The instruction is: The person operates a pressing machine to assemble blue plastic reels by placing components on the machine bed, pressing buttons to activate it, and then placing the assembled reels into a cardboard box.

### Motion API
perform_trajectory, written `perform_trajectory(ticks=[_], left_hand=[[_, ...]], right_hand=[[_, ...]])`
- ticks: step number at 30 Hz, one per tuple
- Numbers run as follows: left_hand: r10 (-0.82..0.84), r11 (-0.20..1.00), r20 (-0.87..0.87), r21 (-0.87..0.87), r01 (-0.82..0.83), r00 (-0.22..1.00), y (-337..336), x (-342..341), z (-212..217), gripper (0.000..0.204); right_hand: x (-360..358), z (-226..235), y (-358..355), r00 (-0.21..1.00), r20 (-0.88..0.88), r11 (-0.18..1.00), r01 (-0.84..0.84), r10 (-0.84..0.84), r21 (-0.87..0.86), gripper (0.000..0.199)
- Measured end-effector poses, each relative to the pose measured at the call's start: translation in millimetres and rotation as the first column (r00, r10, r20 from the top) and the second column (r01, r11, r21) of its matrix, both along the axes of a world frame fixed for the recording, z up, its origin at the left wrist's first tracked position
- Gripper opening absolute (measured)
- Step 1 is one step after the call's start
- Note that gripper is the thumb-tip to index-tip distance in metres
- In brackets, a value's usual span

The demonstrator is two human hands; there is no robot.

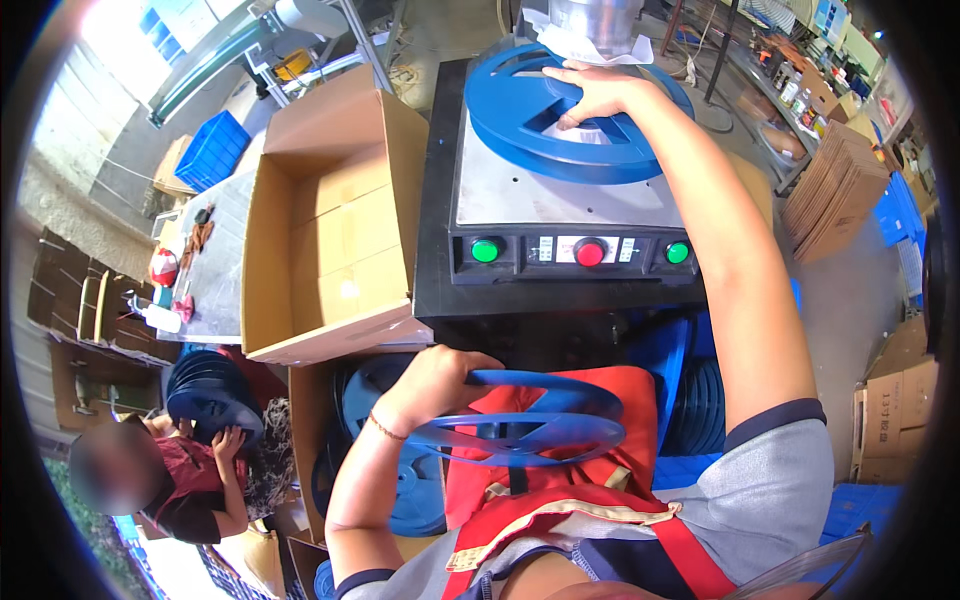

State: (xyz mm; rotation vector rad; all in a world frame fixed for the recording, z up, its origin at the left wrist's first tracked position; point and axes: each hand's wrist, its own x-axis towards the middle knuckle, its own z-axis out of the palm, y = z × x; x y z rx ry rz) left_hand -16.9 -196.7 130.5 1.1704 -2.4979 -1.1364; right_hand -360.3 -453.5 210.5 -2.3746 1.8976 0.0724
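Note:
In my lap area, my left hand is closed on the rim of a blue plastic reel, whose two spoked flanges show one above the other. My right arm stretches forward to the machine. There my right hand grips a second blue reel near its hub, thumb and fingers around a spoke beside the cutouts. This reel sits tilted over the machine's grey metal plate, below a metal cylinder with white sheet material around it. Part of the hub is hidden by my hand.
The machine's front panel has green buttons and a red button. A cardboard box stands open at its left. More blue reels lie below. At lower left another person holds stacked dark reels. Flattened cartons lean at right.

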Motion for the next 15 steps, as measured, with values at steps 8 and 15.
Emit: perform_trajectory(ticks=[8, 15], left_hand=[[-0.006, 0.976, 0.043, -0.218, 0.015, 0.999, -1, 2, 0, 0.064], [-0.126, 0.822, 0.228, -0.521, 0.23, 0.965, -53, -38, -37, 0.104]], right_hand=[[3, -16, -1, 0.997, -0.066, 0.996, 0.04, -0.045, -0.078, 0.104], [-42, -10, 113, 0.987, 0.151, 0.844, 0.036, 0.054, -0.535, 0.05]])
